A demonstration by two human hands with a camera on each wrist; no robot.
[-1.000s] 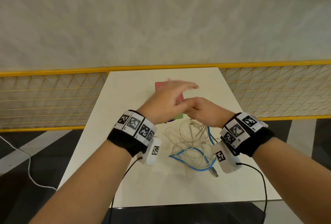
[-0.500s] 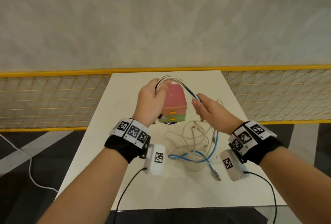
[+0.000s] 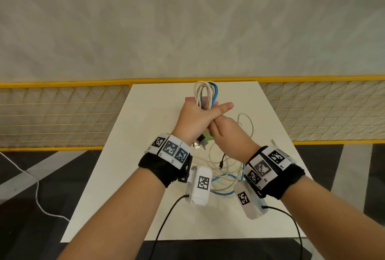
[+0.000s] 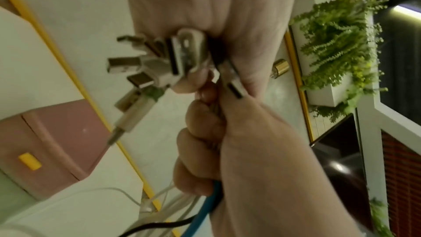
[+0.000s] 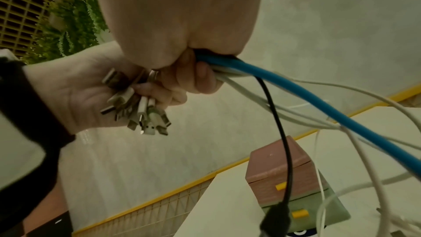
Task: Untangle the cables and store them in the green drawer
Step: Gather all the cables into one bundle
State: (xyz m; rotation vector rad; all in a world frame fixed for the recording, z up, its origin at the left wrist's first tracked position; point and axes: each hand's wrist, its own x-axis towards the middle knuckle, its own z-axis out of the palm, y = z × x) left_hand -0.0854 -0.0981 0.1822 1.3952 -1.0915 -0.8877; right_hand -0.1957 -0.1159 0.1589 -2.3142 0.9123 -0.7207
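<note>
Left hand (image 3: 193, 120): fingers (image 4: 193, 80) curled tight round a folded bundle of cables (image 3: 205, 95), white and blue, held above the worktop (image 3: 145, 134). Long axis of the bundle runs away from the person; looped end points to the far edge, plug ends (image 4: 141, 68) stick out of the heel of the fist toward the wrist, fanned in a cluster.

Right hand (image 3: 227, 132): fingers (image 5: 200, 78) wrapped round the trailing strands just below the left fist, the two hands touching. From this grip a blue cable (image 5: 318, 107), several white ones and a thin black cable (image 5: 280, 132) hang down, the black one ending in a dark plug.

Loose cable pile (image 3: 225, 168): white and blue loops lying on the worktop between the two wrists, tied to the held strands.

Drawer unit (image 5: 289, 183): small, pink upper section over the green drawer (image 5: 318, 212), each with a yellow handle; stands on the worktop beyond the hands. The green drawer's front looks flush.

Surroundings: yellow mesh barrier (image 3: 62, 114) behind the worktop.
</note>
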